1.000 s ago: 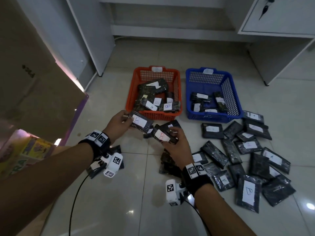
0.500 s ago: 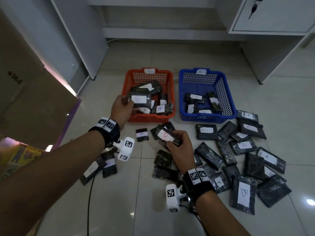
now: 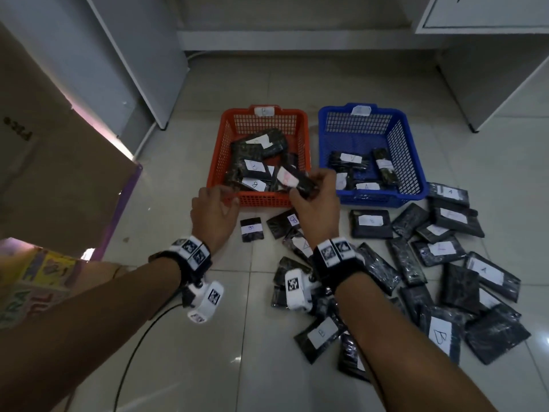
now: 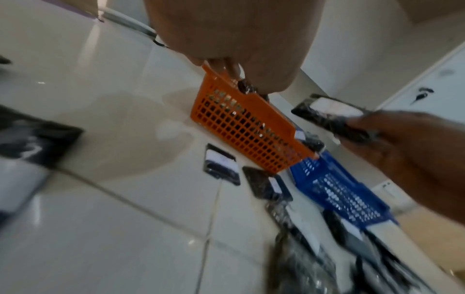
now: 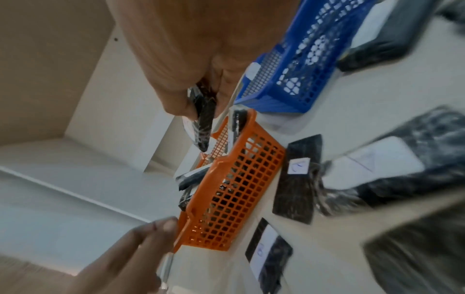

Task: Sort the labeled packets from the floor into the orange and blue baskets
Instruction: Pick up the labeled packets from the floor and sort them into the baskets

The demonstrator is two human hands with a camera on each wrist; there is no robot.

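Note:
The orange basket (image 3: pixel 258 200) and the blue basket (image 3: pixel 383 198) stand side by side on the tiled floor, each holding several black packets with white labels. My right hand (image 3: pixel 306 185) pinches a black packet (image 3: pixel 294 181) with a red-lettered label over the orange basket's front right corner; the right wrist view shows this packet (image 5: pixel 203 119) edge-on above the orange basket (image 5: pixel 236 195). My left hand (image 3: pixel 228 199) hovers empty, fingers relaxed, at the basket's front left rim. Several labeled packets (image 3: pixel 445 263) lie scattered on the floor to the right.
Two small packets (image 3: pixel 252 229) lie just in front of the orange basket. A cardboard box (image 3: pixel 59 159) leans at the left. White desk panels (image 3: pixel 142 69) stand behind the baskets. A black cable (image 3: pixel 133 352) runs from my left wrist.
My left hand let its packet go into the orange basket and drew back to the front rim. My right hand carried its packet up from the floor to the orange basket.

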